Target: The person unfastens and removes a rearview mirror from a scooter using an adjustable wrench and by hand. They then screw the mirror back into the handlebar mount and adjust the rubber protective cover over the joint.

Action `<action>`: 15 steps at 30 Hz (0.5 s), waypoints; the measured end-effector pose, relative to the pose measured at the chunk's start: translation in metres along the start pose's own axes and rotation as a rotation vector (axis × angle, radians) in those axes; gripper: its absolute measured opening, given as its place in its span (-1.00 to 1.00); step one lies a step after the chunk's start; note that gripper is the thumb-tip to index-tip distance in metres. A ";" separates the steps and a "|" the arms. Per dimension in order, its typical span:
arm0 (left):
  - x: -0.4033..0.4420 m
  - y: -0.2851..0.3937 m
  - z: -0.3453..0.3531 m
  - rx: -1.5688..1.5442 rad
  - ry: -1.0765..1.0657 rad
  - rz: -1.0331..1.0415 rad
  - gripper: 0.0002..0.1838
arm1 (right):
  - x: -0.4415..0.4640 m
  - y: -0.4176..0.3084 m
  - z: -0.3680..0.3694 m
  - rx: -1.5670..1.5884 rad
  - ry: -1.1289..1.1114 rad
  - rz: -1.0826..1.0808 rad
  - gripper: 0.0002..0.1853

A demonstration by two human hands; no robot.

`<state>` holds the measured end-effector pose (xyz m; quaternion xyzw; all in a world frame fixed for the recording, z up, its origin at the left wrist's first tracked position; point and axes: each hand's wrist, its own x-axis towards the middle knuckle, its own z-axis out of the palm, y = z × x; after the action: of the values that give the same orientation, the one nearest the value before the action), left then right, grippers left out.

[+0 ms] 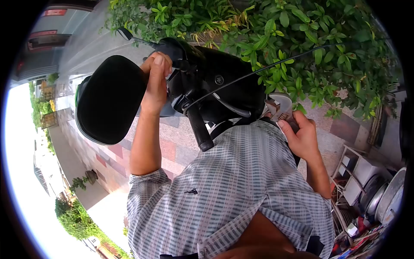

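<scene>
The left hand (157,82) and right hand (302,134) curl near the black scooter (235,71) (leafy bushes (310,52) beyond).

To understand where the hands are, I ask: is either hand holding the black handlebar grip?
No, the left hand and the right hand are both apart from the black handlebar grip.

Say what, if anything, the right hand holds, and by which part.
The right hand seems to pinch a clear piece by its near edge; its exact kind is unclear.
</scene>
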<state>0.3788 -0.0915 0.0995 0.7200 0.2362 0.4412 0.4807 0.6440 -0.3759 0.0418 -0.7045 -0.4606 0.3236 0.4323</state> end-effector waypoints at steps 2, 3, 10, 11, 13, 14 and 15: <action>-0.008 -0.003 -0.004 -0.053 0.086 0.026 -0.57 | -0.001 -0.004 -0.003 -0.016 -0.039 0.038 -0.76; -0.013 -0.009 -0.008 -0.081 0.128 0.037 -0.57 | -0.001 -0.005 -0.004 -0.024 -0.058 0.061 -0.74; -0.019 -0.035 -0.047 -0.317 0.294 -0.246 -0.61 | -0.004 -0.011 -0.004 -0.069 -0.087 0.064 -0.72; -0.018 -0.037 -0.050 -0.352 0.295 -0.266 -0.61 | -0.003 -0.012 -0.006 -0.092 -0.106 0.070 -0.71; -0.017 -0.038 -0.050 -0.415 0.286 -0.293 -0.61 | -0.003 -0.018 -0.012 -0.096 -0.152 0.090 -0.71; -0.017 -0.038 -0.051 -0.441 0.269 -0.293 -0.61 | -0.001 -0.025 -0.016 -0.077 -0.176 0.095 -0.71; -0.016 -0.039 -0.051 -0.469 0.254 -0.289 -0.61 | 0.002 -0.030 -0.018 -0.061 -0.201 0.096 -0.71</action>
<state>0.3302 -0.0627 0.0654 0.4873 0.2862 0.4974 0.6582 0.6491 -0.3732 0.0760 -0.7026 -0.4770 0.3987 0.3462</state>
